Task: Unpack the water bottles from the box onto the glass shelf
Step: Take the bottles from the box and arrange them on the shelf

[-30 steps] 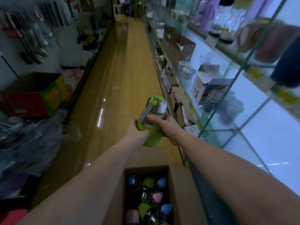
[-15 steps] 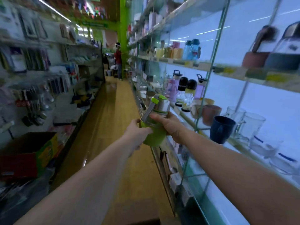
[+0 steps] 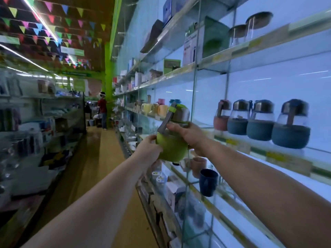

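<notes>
Bottle (image 3: 171, 149): probably light, rigid, sleeve grippy.
Hands: left hand (image 3: 149, 149) cups base; right hand (image 3: 188, 136) clasps neck.
Shelf (image 3: 250, 145): fragile glass.

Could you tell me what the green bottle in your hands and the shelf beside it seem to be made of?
Green bottle: matte green sleeve, likely silicone or plastic; brushed metallic-looking lid. Shelf: transparent, glossy pane, apparently glass.
</notes>
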Available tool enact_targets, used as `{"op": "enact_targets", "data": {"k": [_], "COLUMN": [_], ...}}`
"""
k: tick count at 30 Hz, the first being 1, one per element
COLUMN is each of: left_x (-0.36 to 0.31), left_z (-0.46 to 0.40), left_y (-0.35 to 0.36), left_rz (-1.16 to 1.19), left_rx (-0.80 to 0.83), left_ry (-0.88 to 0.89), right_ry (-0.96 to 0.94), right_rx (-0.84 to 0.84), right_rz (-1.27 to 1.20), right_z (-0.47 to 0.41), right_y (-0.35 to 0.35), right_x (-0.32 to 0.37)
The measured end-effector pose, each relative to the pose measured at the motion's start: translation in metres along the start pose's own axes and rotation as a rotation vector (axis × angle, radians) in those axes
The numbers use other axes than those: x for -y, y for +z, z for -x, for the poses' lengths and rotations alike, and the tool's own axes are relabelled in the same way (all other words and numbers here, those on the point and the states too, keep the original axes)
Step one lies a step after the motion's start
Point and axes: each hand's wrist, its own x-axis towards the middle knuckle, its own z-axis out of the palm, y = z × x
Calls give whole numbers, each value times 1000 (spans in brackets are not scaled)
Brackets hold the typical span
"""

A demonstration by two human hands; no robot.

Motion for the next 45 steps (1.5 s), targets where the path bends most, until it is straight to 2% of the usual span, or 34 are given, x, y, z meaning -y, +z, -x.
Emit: {"op": "enact_targets", "data": {"k": [10, 14, 18, 21, 29, 38, 45], "left_x": [-82, -103, -118, -125, -135, -139, -137], "left_z": [3, 8, 9, 12, 16, 13, -1], "left_y": [70, 109, 152, 185, 263, 314, 331], "left_rz": [40, 19, -11, -40, -28, -153, -231], "left_rx": [158, 218, 274, 304, 523, 658, 655], "left_ry": [139, 198, 342, 381, 359, 315, 262], "right_ry": [11, 31, 80, 110, 235, 336, 369], "right_rx": [-210, -312, -380, -419, -549, -643, -650], "right_rz": [152, 251, 251, 225, 268, 311, 300], "right_z": [16, 29, 44, 56, 84, 89, 77], "right_y": [-105, -152, -197, -229, -297, -339, -348], "right_x": [60, 63, 58, 53, 19, -18, -37]}}
